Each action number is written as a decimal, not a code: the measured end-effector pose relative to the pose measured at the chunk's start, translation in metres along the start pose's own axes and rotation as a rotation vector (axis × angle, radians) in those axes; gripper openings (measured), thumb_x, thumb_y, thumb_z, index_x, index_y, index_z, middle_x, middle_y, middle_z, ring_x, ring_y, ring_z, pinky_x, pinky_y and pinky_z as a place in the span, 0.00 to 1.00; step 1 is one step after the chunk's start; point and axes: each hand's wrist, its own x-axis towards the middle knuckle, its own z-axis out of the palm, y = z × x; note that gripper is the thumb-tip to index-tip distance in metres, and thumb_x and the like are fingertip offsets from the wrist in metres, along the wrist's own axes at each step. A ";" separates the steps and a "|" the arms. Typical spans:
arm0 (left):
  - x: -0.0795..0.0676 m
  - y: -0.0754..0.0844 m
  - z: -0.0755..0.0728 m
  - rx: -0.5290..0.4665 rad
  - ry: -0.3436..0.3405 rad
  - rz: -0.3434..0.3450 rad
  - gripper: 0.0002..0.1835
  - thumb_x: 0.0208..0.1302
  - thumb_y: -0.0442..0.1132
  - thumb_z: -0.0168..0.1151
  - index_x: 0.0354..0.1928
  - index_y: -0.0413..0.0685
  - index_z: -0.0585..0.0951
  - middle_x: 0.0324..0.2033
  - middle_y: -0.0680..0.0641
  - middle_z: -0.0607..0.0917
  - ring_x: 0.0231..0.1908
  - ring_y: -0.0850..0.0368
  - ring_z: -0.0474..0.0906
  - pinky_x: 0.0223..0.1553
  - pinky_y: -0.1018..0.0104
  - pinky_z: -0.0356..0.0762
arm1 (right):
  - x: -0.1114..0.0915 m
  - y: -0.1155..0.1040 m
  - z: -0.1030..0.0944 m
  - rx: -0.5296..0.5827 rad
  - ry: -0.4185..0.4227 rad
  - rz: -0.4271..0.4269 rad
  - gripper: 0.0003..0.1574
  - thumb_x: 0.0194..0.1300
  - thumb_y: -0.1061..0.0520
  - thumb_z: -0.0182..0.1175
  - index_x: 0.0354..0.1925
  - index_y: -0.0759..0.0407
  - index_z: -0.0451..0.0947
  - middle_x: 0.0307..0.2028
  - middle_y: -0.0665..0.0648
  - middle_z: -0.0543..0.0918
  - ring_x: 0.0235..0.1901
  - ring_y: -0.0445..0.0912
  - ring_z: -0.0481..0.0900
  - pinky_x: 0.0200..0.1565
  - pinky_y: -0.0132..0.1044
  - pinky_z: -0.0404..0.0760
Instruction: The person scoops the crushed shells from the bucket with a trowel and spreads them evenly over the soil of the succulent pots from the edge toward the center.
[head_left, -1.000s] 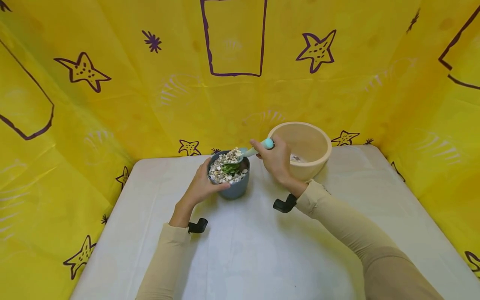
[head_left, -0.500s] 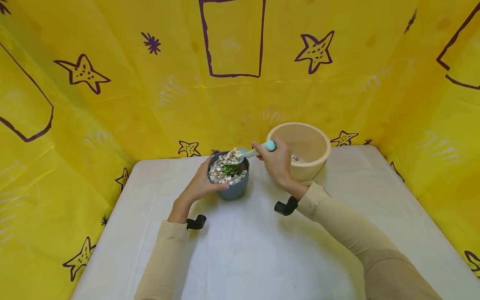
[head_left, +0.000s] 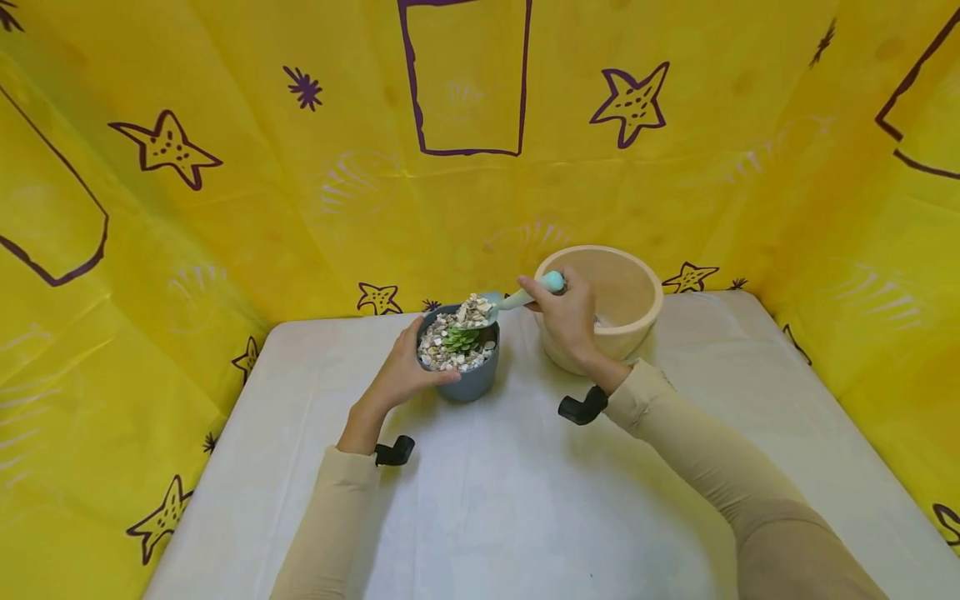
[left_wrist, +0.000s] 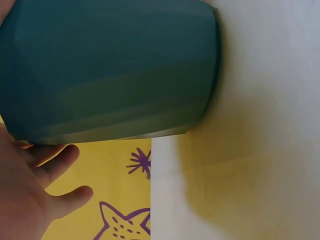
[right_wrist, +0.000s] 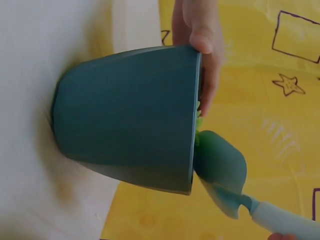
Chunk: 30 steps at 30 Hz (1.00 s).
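Note:
My left hand (head_left: 397, 372) grips a blue-grey flower pot (head_left: 474, 383) from its left side, thumb along the near rim. In the pot a small green succulent (head_left: 462, 341) sits among pale gravel (head_left: 437, 354). My right hand (head_left: 568, 321) holds a light teal trowel (head_left: 517, 300) by its handle. Its scoop carries a heap of gravel (head_left: 474, 311) over the far right part of the pot, partly covering the plant in the head view. Seen from the right wrist, the trowel scoop (right_wrist: 222, 162) is right at the pot's rim, with green leaves beside it.
Just right of the pot stands a larger beige planter (head_left: 645, 304), a little gravel on its bottom. Both stand near the far edge of the white-covered table (head_left: 480, 508). A yellow printed cloth (head_left: 337, 208) rises behind and along both sides.
My right hand has shifted slightly right, drawing the loaded trowel along, and more of the succulent shows. My left hand stays in place on the flower pot.

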 end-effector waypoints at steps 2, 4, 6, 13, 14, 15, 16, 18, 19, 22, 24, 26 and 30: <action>0.000 0.000 0.000 0.003 -0.006 -0.008 0.68 0.43 0.63 0.76 0.78 0.49 0.44 0.76 0.37 0.50 0.74 0.37 0.50 0.69 0.34 0.55 | 0.002 -0.001 -0.002 -0.023 -0.004 -0.001 0.19 0.58 0.56 0.70 0.27 0.61 0.69 0.22 0.48 0.80 0.30 0.52 0.89 0.32 0.35 0.86; 0.000 -0.001 -0.001 0.005 -0.012 -0.016 0.68 0.43 0.64 0.75 0.78 0.50 0.43 0.76 0.38 0.49 0.74 0.38 0.49 0.68 0.33 0.55 | 0.003 -0.002 -0.005 -0.036 -0.010 0.004 0.18 0.58 0.56 0.70 0.28 0.61 0.70 0.23 0.48 0.81 0.30 0.53 0.88 0.32 0.36 0.86; 0.000 -0.001 -0.001 -0.001 -0.016 -0.019 0.68 0.43 0.64 0.75 0.78 0.52 0.43 0.76 0.38 0.49 0.74 0.38 0.49 0.69 0.34 0.55 | 0.005 -0.003 -0.006 -0.049 -0.014 0.012 0.17 0.58 0.56 0.71 0.28 0.61 0.71 0.23 0.47 0.81 0.29 0.52 0.88 0.32 0.38 0.86; 0.002 -0.002 -0.002 -0.007 -0.022 -0.008 0.67 0.43 0.63 0.76 0.78 0.53 0.43 0.75 0.38 0.51 0.74 0.39 0.51 0.69 0.35 0.56 | 0.009 -0.003 -0.010 -0.031 -0.037 0.024 0.16 0.59 0.58 0.70 0.30 0.62 0.71 0.22 0.45 0.80 0.24 0.40 0.87 0.32 0.35 0.86; 0.002 -0.003 -0.002 -0.008 -0.025 -0.008 0.67 0.43 0.63 0.76 0.78 0.54 0.43 0.75 0.38 0.51 0.73 0.39 0.52 0.69 0.36 0.57 | 0.010 -0.003 -0.010 -0.023 -0.041 0.030 0.15 0.59 0.58 0.70 0.30 0.62 0.72 0.22 0.45 0.80 0.24 0.39 0.87 0.33 0.37 0.86; 0.002 -0.003 -0.002 -0.009 -0.027 -0.009 0.67 0.43 0.63 0.76 0.78 0.54 0.43 0.75 0.38 0.51 0.73 0.39 0.52 0.69 0.36 0.57 | 0.011 -0.003 -0.011 -0.018 -0.047 0.035 0.14 0.59 0.59 0.70 0.31 0.62 0.72 0.22 0.45 0.80 0.24 0.39 0.87 0.33 0.39 0.86; 0.003 -0.003 -0.002 -0.012 -0.029 -0.010 0.67 0.43 0.62 0.76 0.78 0.54 0.44 0.75 0.38 0.51 0.73 0.39 0.52 0.69 0.36 0.57 | 0.013 -0.003 -0.011 -0.014 -0.052 0.041 0.14 0.59 0.59 0.69 0.32 0.62 0.72 0.22 0.45 0.80 0.24 0.38 0.86 0.34 0.41 0.86; 0.003 -0.003 -0.002 -0.018 -0.034 -0.013 0.67 0.43 0.62 0.76 0.78 0.54 0.44 0.75 0.38 0.51 0.73 0.39 0.52 0.69 0.36 0.57 | 0.015 -0.003 -0.013 0.009 -0.067 0.053 0.13 0.59 0.61 0.69 0.33 0.62 0.72 0.23 0.45 0.80 0.25 0.38 0.86 0.36 0.43 0.86; 0.003 -0.003 -0.002 -0.020 -0.037 -0.014 0.67 0.43 0.62 0.76 0.78 0.54 0.44 0.75 0.38 0.51 0.74 0.39 0.52 0.69 0.36 0.56 | 0.016 -0.003 -0.013 0.021 -0.074 0.064 0.12 0.60 0.61 0.68 0.33 0.62 0.72 0.23 0.45 0.81 0.25 0.38 0.86 0.36 0.43 0.86; 0.004 -0.004 -0.003 -0.028 -0.042 -0.021 0.67 0.43 0.62 0.76 0.78 0.55 0.43 0.75 0.38 0.51 0.74 0.39 0.51 0.69 0.36 0.56 | 0.020 -0.003 -0.016 0.045 -0.084 0.087 0.12 0.60 0.63 0.68 0.33 0.62 0.72 0.24 0.45 0.81 0.26 0.37 0.86 0.35 0.39 0.86; 0.004 -0.004 -0.003 -0.030 -0.046 -0.026 0.67 0.43 0.62 0.76 0.78 0.56 0.43 0.75 0.38 0.50 0.74 0.38 0.51 0.69 0.35 0.56 | 0.022 -0.003 -0.018 0.042 -0.084 0.095 0.12 0.60 0.63 0.68 0.33 0.63 0.72 0.24 0.45 0.81 0.26 0.37 0.86 0.34 0.35 0.86; 0.004 -0.003 -0.003 -0.033 -0.048 -0.028 0.67 0.43 0.62 0.77 0.78 0.56 0.43 0.75 0.39 0.50 0.74 0.39 0.51 0.69 0.35 0.56 | 0.023 -0.003 -0.020 0.031 -0.080 0.098 0.12 0.60 0.63 0.67 0.33 0.63 0.72 0.24 0.45 0.81 0.26 0.36 0.86 0.33 0.33 0.86; 0.003 -0.002 -0.004 -0.039 -0.052 -0.024 0.67 0.44 0.60 0.77 0.78 0.55 0.42 0.75 0.39 0.50 0.74 0.39 0.51 0.69 0.36 0.56 | 0.024 -0.004 -0.022 0.007 -0.079 0.101 0.11 0.61 0.63 0.67 0.34 0.63 0.71 0.24 0.45 0.80 0.29 0.35 0.85 0.33 0.32 0.86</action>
